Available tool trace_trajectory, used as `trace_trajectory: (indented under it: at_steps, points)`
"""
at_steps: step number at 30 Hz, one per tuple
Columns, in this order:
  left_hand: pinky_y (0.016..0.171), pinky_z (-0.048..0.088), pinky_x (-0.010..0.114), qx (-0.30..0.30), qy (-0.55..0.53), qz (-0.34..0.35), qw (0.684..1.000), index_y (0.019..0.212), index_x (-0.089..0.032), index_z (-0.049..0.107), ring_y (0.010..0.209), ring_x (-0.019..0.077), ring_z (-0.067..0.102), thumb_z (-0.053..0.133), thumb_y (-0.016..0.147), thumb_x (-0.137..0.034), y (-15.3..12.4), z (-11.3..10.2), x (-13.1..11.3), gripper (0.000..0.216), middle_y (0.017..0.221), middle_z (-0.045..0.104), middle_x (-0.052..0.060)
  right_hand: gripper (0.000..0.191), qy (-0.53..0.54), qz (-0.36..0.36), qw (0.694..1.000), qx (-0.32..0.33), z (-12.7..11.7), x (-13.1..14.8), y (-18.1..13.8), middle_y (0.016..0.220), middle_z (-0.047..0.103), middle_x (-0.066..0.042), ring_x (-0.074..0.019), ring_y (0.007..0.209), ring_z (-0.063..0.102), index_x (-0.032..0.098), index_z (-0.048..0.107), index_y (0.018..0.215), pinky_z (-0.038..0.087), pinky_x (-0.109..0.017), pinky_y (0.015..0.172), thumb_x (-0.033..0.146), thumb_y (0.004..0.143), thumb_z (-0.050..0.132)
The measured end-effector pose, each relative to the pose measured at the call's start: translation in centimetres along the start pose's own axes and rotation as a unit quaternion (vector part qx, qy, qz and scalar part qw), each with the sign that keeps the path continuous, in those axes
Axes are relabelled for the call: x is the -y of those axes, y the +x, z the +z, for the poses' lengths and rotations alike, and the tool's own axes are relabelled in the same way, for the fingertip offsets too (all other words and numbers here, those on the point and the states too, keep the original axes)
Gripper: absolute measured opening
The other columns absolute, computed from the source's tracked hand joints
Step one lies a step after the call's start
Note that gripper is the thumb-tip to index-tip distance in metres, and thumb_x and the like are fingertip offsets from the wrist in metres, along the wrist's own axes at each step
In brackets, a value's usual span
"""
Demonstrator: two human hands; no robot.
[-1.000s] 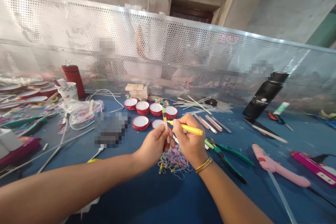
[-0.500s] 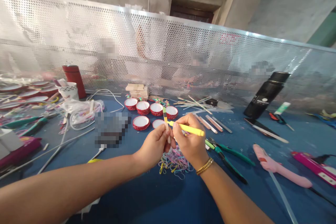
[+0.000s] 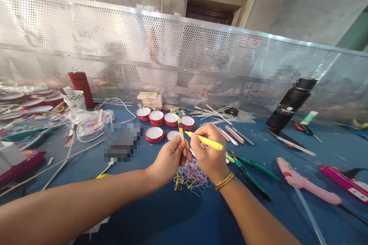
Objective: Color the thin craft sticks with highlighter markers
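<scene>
Between the thumb and fingers of my left hand [image 3: 170, 157] a flat wooden stick [image 3: 181, 132] stands nearly upright, its upper end coloured green, dark and yellow. My right hand [image 3: 209, 152] is closed around a yellow marker pen [image 3: 209, 142], whose tip points left, just apart from the stick. Under the hands lies a tangle of pastel strings [image 3: 192, 176]. Small red drums with white tops [image 3: 154, 134] stand in a group behind my left hand. To the right of my right hand are green-handled pliers [image 3: 250, 176], with a light green pen partly hidden beside them.
A pink hot glue gun [image 3: 309, 185] and black bottle [image 3: 291, 103] stand on the right. A phone-like device [image 3: 122, 141] with white cable, a white cup [image 3: 75, 100] and a red flask [image 3: 81, 89] are at left. A perforated metal screen [image 3: 172, 53] borders the back.
My right hand has drawn the marker's tip slightly to the right, off the stick. My left hand holds the stick in almost the same place, tilted a little more left.
</scene>
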State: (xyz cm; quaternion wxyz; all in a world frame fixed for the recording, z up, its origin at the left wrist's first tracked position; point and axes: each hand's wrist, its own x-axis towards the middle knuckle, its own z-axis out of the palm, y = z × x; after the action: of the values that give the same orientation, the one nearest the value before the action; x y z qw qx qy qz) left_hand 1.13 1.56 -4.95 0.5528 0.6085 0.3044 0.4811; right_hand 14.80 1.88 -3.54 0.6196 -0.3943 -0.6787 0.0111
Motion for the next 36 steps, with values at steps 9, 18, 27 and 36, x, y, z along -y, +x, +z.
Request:
trace_trajectory:
  at_steps: [9,18,27,36]
  points:
    - [0.046,0.025,0.022,-0.003,-0.005,-0.003,1.000,0.077,-0.020,0.048,0.045,0.0067,0.038,0.055,0.092,-0.054,0.18,-0.07,0.42,0.037,0.059,0.054,-0.005,0.012,0.031,-0.001,0.999,0.031,0.15,0.37,-0.22,0.070,0.061,0.002,-0.0141,0.062,0.059,0.023,0.053,0.079,0.047,-0.028,0.061,0.026,0.088,0.059]
    - [0.046,0.027,0.022,-0.004,0.000,-0.014,1.000,0.081,-0.020,0.048,0.046,0.0075,0.039,0.053,0.093,-0.052,0.23,-0.24,0.40,0.034,0.061,0.056,-0.004,0.011,0.024,-0.014,1.000,0.007,-0.12,0.08,-0.01,0.070,0.061,0.002,-0.0149,0.065,0.060,0.023,0.053,0.078,0.047,-0.028,0.063,0.023,0.088,0.059]
    - [0.047,0.027,0.023,0.003,0.005,-0.007,1.000,0.079,-0.020,0.048,0.046,0.0078,0.039,0.052,0.093,-0.052,0.03,-0.12,-0.01,0.035,0.060,0.056,-0.003,0.013,0.009,-0.009,1.000,-0.001,-0.12,-0.22,0.03,0.068,0.060,0.002,-0.0146,0.064,0.059,0.023,0.053,0.077,0.047,-0.028,0.062,0.023,0.088,0.058]
    - [0.047,0.027,0.023,0.000,0.008,0.000,1.000,0.080,-0.020,0.048,0.045,0.0078,0.039,0.051,0.093,-0.051,0.14,-0.13,-0.02,0.034,0.060,0.054,-0.004,0.013,-0.002,-0.003,1.000,0.010,-0.07,-0.16,-0.09,0.067,0.060,0.002,-0.0151,0.063,0.059,0.024,0.052,0.076,0.046,-0.028,0.061,0.023,0.087,0.059]
